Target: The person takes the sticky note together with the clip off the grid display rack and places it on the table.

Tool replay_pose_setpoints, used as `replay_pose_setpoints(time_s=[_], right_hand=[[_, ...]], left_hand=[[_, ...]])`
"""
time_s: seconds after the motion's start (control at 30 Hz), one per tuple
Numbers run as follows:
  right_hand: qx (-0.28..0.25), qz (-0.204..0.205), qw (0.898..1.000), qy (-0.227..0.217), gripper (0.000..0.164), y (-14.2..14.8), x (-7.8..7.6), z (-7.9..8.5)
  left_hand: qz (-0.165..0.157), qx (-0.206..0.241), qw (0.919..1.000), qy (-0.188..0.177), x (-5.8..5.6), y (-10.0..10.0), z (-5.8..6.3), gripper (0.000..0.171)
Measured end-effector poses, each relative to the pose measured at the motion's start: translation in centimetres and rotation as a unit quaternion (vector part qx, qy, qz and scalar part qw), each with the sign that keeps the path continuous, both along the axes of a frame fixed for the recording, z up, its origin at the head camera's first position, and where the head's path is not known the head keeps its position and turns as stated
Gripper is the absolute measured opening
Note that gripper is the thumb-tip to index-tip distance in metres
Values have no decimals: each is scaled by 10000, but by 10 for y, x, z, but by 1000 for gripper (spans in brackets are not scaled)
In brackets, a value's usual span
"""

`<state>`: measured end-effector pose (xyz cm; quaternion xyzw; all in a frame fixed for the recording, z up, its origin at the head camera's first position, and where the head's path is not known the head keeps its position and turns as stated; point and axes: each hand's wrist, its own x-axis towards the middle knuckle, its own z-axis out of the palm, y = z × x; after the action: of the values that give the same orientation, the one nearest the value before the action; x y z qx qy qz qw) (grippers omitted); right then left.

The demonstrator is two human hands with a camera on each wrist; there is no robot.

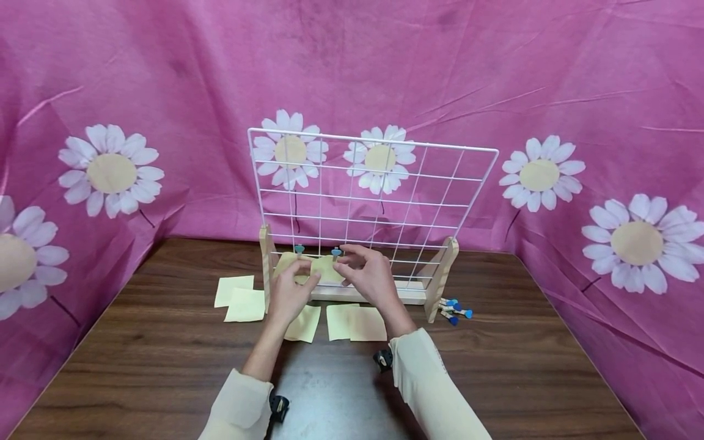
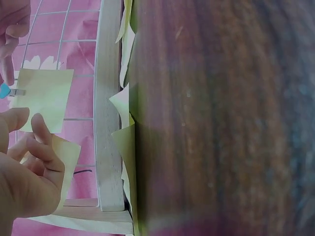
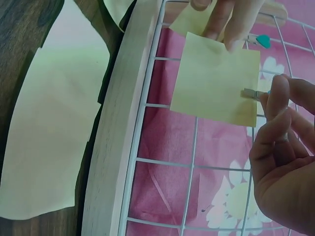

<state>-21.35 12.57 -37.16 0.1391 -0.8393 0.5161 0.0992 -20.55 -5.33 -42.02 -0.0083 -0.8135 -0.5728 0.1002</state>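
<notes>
A yellow sticky note (image 3: 216,81) hangs on the white wire grid, with a small wooden clothespin (image 3: 251,93) at its upper edge. My right hand (image 1: 370,275) is beside this clothespin, thumb and index finger apart, its blue heart (image 2: 5,91) showing next to a fingertip. At the note's left edge is my left hand (image 1: 291,292); its thumb and a fingertip touch the paper without closing on it. A second sticky note (image 1: 283,264) hangs to the left, partly behind the left hand, under another clothespin with a teal heart (image 3: 263,41).
The wire grid (image 1: 407,146) stands in wooden side supports (image 1: 442,278) on a brown table (image 1: 495,379). Loose sticky notes (image 1: 244,304) lie at the left and more (image 1: 368,324) in front. Several blue-heart clothespins (image 1: 453,310) are heaped at the right support. Behind hangs a pink flowered cloth (image 1: 209,91).
</notes>
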Motion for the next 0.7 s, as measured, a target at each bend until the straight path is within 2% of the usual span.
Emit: replay_pose_setpoints(time_s=[0.33, 0.5, 0.7], right_hand=[[141, 65, 9999, -22, 41, -6, -1, 3], [309, 77, 9994, -138, 42, -10, -1, 5], [598, -64, 9982, -60, 36, -13, -2, 6]], left_hand=[[-334, 163, 9988, -310, 1, -1, -3, 36], [-373, 42, 9988, -328, 0, 0, -4, 38], [-338, -72, 9989, -302, 2, -1, -4, 33]])
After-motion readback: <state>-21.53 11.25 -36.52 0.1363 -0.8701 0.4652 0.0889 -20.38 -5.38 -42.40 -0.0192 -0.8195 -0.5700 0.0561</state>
